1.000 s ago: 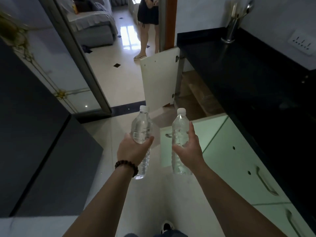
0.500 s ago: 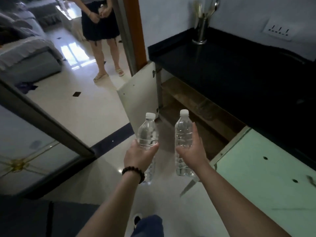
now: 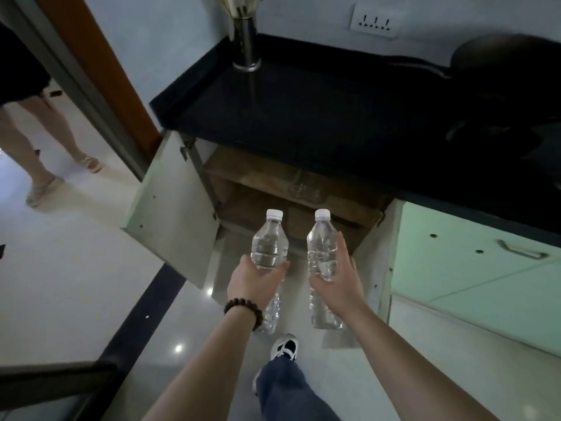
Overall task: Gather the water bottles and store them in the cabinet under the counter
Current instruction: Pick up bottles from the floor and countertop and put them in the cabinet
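Two clear water bottles with white caps are held upright in front of me. My left hand (image 3: pixel 253 285) grips the left bottle (image 3: pixel 269 244) around its middle. My right hand (image 3: pixel 338 282) grips the right bottle (image 3: pixel 321 241) from the side. Both bottles hang above the floor just in front of the open cabinet (image 3: pixel 273 189) under the black counter (image 3: pixel 318 117). The cabinet has wooden shelves, and a clear object, possibly another bottle (image 3: pixel 306 186), lies on the upper shelf.
The cabinet's left door (image 3: pixel 170 214) stands open; its right door (image 3: pixel 376 262) is edge-on. Green drawers (image 3: pixel 473 268) sit to the right. A metal utensil holder (image 3: pixel 246 41) and a dark pan (image 3: pixel 498 59) stand on the counter. A person's legs (image 3: pixel 33 147) are at the left.
I have stepped closer and turned toward the cabinet. The opening now lies straight ahead of the two bottles, which stay in my hands.
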`<state>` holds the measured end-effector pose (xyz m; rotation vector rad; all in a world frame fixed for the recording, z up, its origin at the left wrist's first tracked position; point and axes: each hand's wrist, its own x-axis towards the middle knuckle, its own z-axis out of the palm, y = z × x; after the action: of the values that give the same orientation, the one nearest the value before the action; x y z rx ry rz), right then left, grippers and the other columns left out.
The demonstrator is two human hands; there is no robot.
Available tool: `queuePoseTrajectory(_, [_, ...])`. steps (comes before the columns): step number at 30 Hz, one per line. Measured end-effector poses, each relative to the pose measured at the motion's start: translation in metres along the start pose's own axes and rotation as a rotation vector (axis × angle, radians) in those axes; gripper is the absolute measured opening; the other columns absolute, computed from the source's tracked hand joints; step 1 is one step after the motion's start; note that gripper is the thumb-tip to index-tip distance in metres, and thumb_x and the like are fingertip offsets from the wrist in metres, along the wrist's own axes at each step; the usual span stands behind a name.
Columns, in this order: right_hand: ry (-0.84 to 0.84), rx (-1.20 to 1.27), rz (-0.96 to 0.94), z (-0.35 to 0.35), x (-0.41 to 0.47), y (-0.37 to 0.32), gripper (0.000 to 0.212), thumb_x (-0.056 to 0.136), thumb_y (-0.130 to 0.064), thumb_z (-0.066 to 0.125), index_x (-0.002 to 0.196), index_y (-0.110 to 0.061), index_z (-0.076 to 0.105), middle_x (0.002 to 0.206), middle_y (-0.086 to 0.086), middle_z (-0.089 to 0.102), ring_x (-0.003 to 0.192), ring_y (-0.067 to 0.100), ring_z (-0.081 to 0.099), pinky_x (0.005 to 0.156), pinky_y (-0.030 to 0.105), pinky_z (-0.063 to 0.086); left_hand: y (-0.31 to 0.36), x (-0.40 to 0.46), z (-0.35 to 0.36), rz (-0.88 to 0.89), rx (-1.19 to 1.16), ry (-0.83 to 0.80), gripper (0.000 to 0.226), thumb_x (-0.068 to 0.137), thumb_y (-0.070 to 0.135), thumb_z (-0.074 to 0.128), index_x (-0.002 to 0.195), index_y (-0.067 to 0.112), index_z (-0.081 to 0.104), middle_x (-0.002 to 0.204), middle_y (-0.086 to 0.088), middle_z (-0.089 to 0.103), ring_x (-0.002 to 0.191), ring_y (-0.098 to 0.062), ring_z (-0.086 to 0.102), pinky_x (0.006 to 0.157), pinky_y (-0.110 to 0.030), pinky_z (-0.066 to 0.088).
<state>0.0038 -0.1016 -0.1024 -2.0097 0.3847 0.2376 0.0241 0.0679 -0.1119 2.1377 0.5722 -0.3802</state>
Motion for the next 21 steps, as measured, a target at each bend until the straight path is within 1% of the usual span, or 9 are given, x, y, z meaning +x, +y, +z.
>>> queuePoseTrajectory(2, [0.035, 0.021, 0.043, 0.005, 0.018, 0.003, 0.097, 0.081, -0.021, 0.066, 0.147, -0.048, 0.000, 0.137, -0.005, 0.038, 0.085, 0.001, 0.046, 0.058, 0.014, 0.035, 0.008, 0.021, 0.006, 0.010, 0.020, -0.046, 0.054, 0.068, 0.065, 0.069, 0.098, 0.022, 0.055, 0.088, 0.005, 0.067, 0.077, -0.014, 0.065, 0.064, -0.031, 0.050])
queuePoseTrajectory(5, [0.081, 0.061, 0.110, 0.014, 0.044, 0.003, 0.098, 0.080, -0.021, 0.066, 0.146, -0.050, 0.000, 0.138, -0.004, 0.037, 0.097, 0.010, 0.049, 0.059, 0.017, 0.037, 0.019, 0.052, 0.011, 0.022, 0.047, -0.097, 0.054, 0.069, 0.062, 0.070, 0.099, 0.020, 0.053, 0.089, 0.004, 0.066, 0.078, -0.015, 0.064, 0.063, -0.030, 0.048])
queuePoseTrajectory(8, [0.107, 0.075, 0.163, 0.023, 0.066, 0.000, 0.099, 0.078, -0.024, 0.066, 0.144, -0.053, -0.001, 0.135, -0.005, 0.040, 0.103, 0.014, 0.054, 0.063, 0.024, 0.042, 0.028, 0.081, 0.007, -0.011, 0.047, -0.143, 0.063, 0.056, 0.071, 0.068, 0.095, 0.022, 0.061, 0.084, 0.007, 0.069, 0.074, -0.013, 0.067, 0.066, -0.032, 0.055])
queuePoseTrajectory(10, [0.111, 0.065, 0.189, 0.029, 0.080, -0.004, 0.100, 0.078, -0.025, 0.067, 0.144, -0.053, -0.002, 0.130, -0.006, 0.041, 0.102, 0.015, 0.056, 0.068, 0.028, 0.047, 0.031, 0.102, 0.004, -0.033, 0.048, -0.187, 0.070, 0.047, 0.076, 0.067, 0.093, 0.024, 0.066, 0.079, 0.009, 0.072, 0.070, -0.011, 0.069, 0.064, -0.032, 0.057])
queuePoseTrajectory(12, [0.127, 0.076, 0.208, 0.034, 0.095, -0.007, 0.100, 0.078, -0.024, 0.066, 0.146, -0.049, -0.002, 0.124, -0.007, 0.041, 0.098, 0.014, 0.056, 0.071, 0.029, 0.048, 0.033, 0.124, 0.003, -0.031, 0.073, -0.262, 0.073, 0.043, 0.075, 0.070, 0.095, 0.025, 0.066, 0.081, 0.009, 0.073, 0.071, -0.009, 0.070, 0.063, -0.029, 0.054])
queuePoseTrajectory(15, [0.152, 0.079, 0.226, 0.043, 0.116, -0.008, 0.097, 0.080, -0.023, 0.066, 0.148, -0.046, 0.000, 0.118, -0.013, 0.038, 0.090, 0.007, 0.052, 0.063, 0.022, 0.042, 0.030, 0.158, 0.009, -0.036, 0.086, -0.367, 0.074, 0.044, 0.066, 0.079, 0.102, 0.022, 0.065, 0.088, 0.006, 0.073, 0.077, -0.008, 0.070, 0.063, -0.025, 0.054])
queuePoseTrajectory(17, [0.181, 0.097, 0.238, 0.052, 0.137, 0.000, 0.096, 0.080, -0.024, 0.065, 0.147, -0.048, 0.000, 0.113, -0.018, 0.040, 0.083, 0.001, 0.054, 0.060, 0.021, 0.046, 0.026, 0.185, 0.019, -0.047, 0.065, -0.422, 0.059, 0.052, 0.048, 0.086, 0.101, 0.019, 0.067, 0.089, 0.004, 0.073, 0.080, -0.011, 0.070, 0.067, -0.028, 0.057])
queuePoseTrajectory(19, [0.219, 0.137, 0.260, 0.063, 0.163, 0.012, 0.097, 0.079, -0.030, 0.066, 0.144, -0.053, -0.001, 0.116, -0.017, 0.044, 0.085, 0.004, 0.061, 0.064, 0.027, 0.053, 0.021, 0.216, 0.034, -0.010, 0.067, -0.463, 0.037, 0.060, 0.029, 0.085, 0.092, 0.018, 0.071, 0.083, 0.002, 0.075, 0.077, -0.013, 0.072, 0.074, -0.037, 0.061])
queuePoseTrajectory(21, [0.262, 0.173, 0.259, 0.076, 0.197, 0.031, 0.094, 0.078, -0.034, 0.069, 0.144, -0.052, 0.004, 0.121, -0.015, 0.049, 0.090, 0.005, 0.062, 0.066, 0.026, 0.052, 0.016, 0.252, 0.051, 0.037, 0.062, -0.485, 0.026, 0.066, 0.019, 0.081, 0.089, 0.016, 0.071, 0.081, 0.000, 0.074, 0.075, -0.014, 0.072, 0.076, -0.040, 0.061])
